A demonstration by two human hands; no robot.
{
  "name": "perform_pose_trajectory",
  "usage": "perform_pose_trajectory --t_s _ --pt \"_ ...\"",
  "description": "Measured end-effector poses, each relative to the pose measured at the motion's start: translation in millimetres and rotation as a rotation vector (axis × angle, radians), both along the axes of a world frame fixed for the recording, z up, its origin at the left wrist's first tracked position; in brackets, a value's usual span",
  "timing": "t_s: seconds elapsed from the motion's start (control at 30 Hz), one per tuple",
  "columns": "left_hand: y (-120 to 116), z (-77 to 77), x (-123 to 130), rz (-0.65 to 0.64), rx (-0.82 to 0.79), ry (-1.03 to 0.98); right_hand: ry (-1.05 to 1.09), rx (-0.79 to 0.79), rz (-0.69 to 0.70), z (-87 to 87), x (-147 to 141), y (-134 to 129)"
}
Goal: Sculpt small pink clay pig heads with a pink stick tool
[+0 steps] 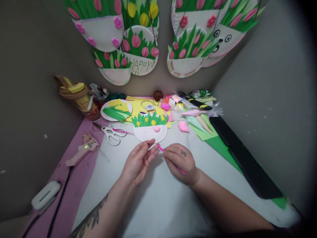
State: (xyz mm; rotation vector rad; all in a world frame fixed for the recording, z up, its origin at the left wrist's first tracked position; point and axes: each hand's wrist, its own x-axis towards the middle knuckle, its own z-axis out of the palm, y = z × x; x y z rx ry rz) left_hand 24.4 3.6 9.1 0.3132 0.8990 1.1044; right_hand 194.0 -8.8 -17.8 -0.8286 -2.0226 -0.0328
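My right hand (182, 162) is closed around a thin pink stick tool (161, 148), whose tip meets the fingertips of my left hand. My left hand (140, 160) is turned partly palm up, thumb and forefinger pinched together; whatever lies between them is too small to make out. Just beyond both hands, a half-round white paper plate piece (150, 133) lies on the white table cover (153, 205). Green paper grass (148, 119) and yellow paper tulips (153, 122) rise along its top. A pink blob (157, 129) sits on its right half.
At left lie white-handled scissors (112, 135), a pink glue gun (83, 152) with its cord, and a white case (46, 195). A lidded cup (79, 97) stands behind. Clay packs (183, 127), piping bags (198, 120) and a black folding stand (252, 165) are on the right. Plate crafts (101, 33) hang above.
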Motion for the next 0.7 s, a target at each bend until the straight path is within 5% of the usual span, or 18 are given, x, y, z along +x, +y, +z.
perform_pose_trajectory --t_s 0.27,0.53,0.7 --pt "2.3 -1.6 -3.9 -0.009 0.101 0.084 0.124 -0.111 0.003 6.4 6.1 2.3" --pt "2.5 4.1 -9.4 0.060 0.239 0.206 -0.580 -0.350 -0.187 2.1 24.2 22.3" --pt "-1.9 2.5 -6.6 -0.062 0.231 0.179 -0.233 -0.235 -0.169 4.8 16.7 16.6"
